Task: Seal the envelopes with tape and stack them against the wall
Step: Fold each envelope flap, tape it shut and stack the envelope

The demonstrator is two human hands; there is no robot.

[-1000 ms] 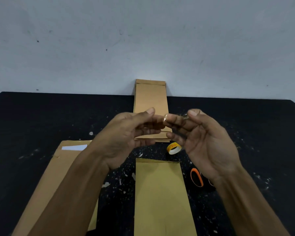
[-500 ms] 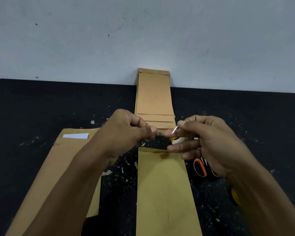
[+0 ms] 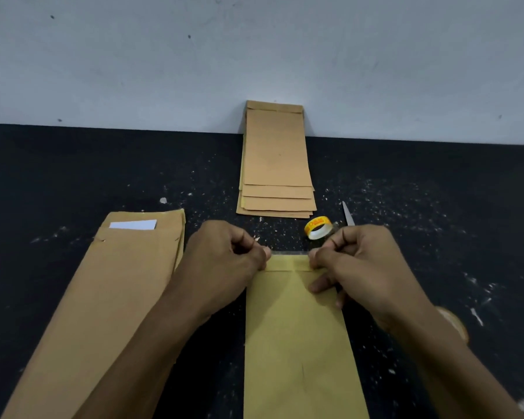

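A yellow-brown envelope [image 3: 300, 343] lies lengthwise on the black table in front of me. Across its far flap edge stretches a clear strip of tape [image 3: 289, 253]. My left hand [image 3: 224, 261] pinches the strip's left end and my right hand [image 3: 360, 264] pinches its right end, both low at the envelope's top corners, right fingers resting on the paper. A stack of brown envelopes [image 3: 277, 164] leans against the wall [image 3: 254, 55]. The yellow tape roll [image 3: 317, 228] sits just beyond my right hand.
A pile of brown envelopes [image 3: 103, 297] with a white slip showing lies at the left. A scissors tip [image 3: 348, 214] pokes out beyond my right hand. The black table [image 3: 73, 170] is speckled with white bits. A round tan object [image 3: 454, 323] sits by my right wrist.
Both hands came down from mid-air to the envelope's far edge with the tape strip held between them. The strip now lies along the flap.
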